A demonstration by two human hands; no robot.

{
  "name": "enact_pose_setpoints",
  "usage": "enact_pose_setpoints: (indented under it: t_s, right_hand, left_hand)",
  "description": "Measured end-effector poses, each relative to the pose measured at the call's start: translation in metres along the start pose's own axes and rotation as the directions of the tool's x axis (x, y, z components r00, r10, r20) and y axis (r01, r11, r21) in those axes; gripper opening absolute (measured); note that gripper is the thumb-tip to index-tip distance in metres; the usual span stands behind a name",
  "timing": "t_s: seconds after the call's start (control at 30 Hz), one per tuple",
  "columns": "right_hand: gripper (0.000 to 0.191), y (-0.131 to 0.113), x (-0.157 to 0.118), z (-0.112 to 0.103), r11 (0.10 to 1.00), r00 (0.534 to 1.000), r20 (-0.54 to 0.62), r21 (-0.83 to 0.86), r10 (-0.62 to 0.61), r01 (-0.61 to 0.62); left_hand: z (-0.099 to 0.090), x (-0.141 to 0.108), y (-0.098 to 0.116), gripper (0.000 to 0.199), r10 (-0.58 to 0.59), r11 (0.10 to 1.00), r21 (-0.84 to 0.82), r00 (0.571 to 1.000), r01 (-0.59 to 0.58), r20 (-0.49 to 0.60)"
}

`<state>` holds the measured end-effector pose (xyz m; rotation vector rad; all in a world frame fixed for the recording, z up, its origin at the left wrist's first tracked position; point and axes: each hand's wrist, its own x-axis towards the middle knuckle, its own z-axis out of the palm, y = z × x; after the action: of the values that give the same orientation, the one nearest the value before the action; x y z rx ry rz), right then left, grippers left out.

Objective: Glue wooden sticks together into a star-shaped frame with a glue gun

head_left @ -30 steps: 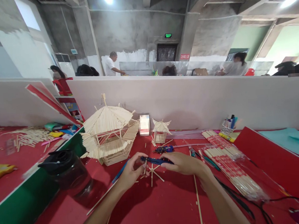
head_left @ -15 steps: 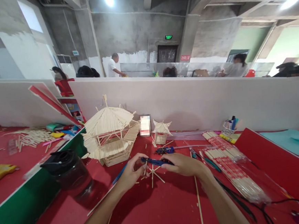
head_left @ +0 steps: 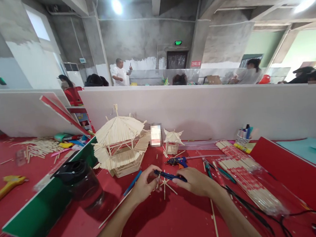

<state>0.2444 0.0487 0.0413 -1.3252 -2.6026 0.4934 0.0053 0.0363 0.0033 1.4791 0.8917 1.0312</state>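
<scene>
My right hand is closed around a long dark blue hand tool, whose exact kind I cannot make out. At the tool's far end, my left hand pinches a short wooden stick against it. Just below, a star of thin wooden sticks lies on the red tabletop, partly hidden by the fingers. Behind the hands stand a large stick pavilion and a small one. A blue glue gun lies between the small pavilion and my right hand.
A dark water bottle stands left by a green board. Packs of sticks, a pen basket and black cables lie right. A yellow glue gun is far left. A white partition runs behind; people are beyond it.
The view has shifted slightly, so the scene sits a little lower and further right. Both hands keep their hold. A person beyond the partition has turned and raised a hand.
</scene>
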Motion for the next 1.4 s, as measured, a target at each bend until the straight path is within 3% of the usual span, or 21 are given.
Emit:
enact_pose_setpoints:
  t_s: [0.17, 0.3, 0.47, 0.67, 0.83, 1.4]
  right_hand:
    - [0.050, -0.001, -0.020, 0.016, 0.994, 0.998, -0.018, -0.086, 0.068, -0.069]
    - [0.048, -0.004, -0.033, 0.017, 0.995, 0.996, 0.002, -0.051, 0.087, -0.086]
    - [0.049, -0.012, -0.044, 0.021, 0.996, 0.991, -0.097, -0.019, 0.088, -0.090]
    - [0.046, -0.025, -0.037, 0.032, 0.984, 0.979, -0.152, -0.093, 0.134, -0.149]
    - [0.044, -0.030, -0.027, 0.038, 0.975, 0.973, -0.180, -0.142, 0.144, -0.171]
    - [0.045, -0.034, -0.018, 0.042, 0.942, 0.964, -0.175, -0.236, 0.199, -0.237]
  left_hand:
    - [0.009, -0.003, -0.001, 0.037, 0.017, 0.998, 0.068, 1.000, -0.018, 0.023]
    - [0.015, -0.005, -0.001, 0.035, 0.025, 0.997, 0.069, 0.999, -0.027, 0.037]
    - [0.018, -0.011, 0.002, 0.025, 0.044, 0.991, 0.124, 0.997, -0.052, 0.068]
    - [0.013, -0.019, 0.013, 0.014, 0.103, 0.946, 0.302, 0.993, -0.113, 0.051]
    - [0.002, -0.017, 0.009, 0.013, 0.105, 0.889, 0.443, 0.993, -0.115, 0.048]
    - [-0.003, -0.009, -0.012, 0.010, 0.080, 0.887, 0.454, 0.996, -0.083, 0.026]
